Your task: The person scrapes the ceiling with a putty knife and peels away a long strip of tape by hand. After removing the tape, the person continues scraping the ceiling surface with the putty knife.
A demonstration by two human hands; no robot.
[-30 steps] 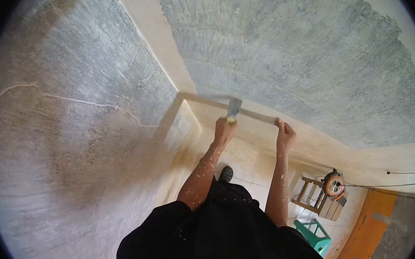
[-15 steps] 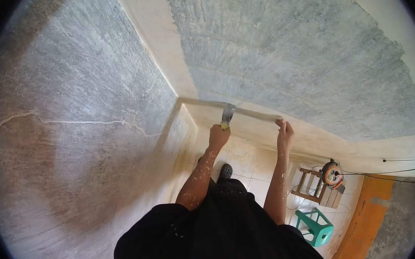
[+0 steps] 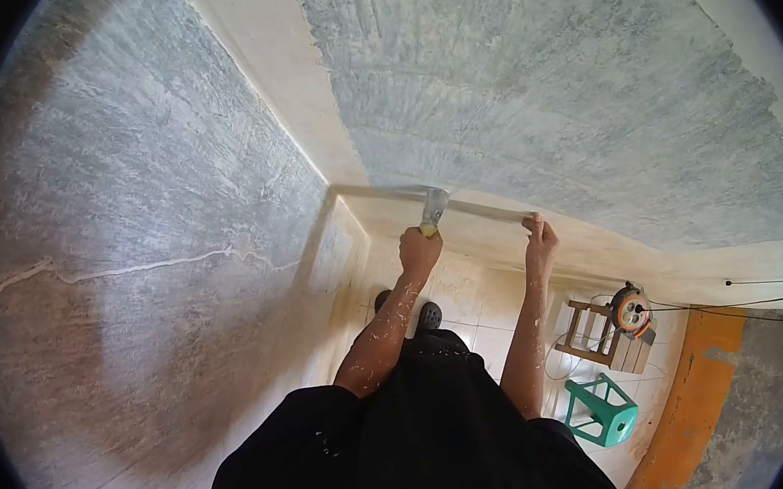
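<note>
My left hand [image 3: 419, 250] is closed round the yellow handle of a putty knife [image 3: 433, 209]. Its metal blade points up and touches a long, thin straightedge [image 3: 396, 195]. That straightedge lies level against the pale plastered wall, from the inside corner to my right hand [image 3: 538, 238], which grips its right end. Both forearms are spattered with white plaster. Below them are my black clothes and a dark shoe [image 3: 429, 315] on the tiled floor.
Rough grey plaster covers the left wall [image 3: 151, 223], which has a long crack, and the facing wall [image 3: 562, 101]. At the right stand a wooden stool [image 3: 599, 337] with an orange cable reel [image 3: 630, 310], a green plastic stool [image 3: 602, 410] and an orange door frame [image 3: 689, 410].
My view has tilted, so the crack sits lower in the frame. Both hands stay on the knife and straightedge; my right hand has edged slightly upward.
</note>
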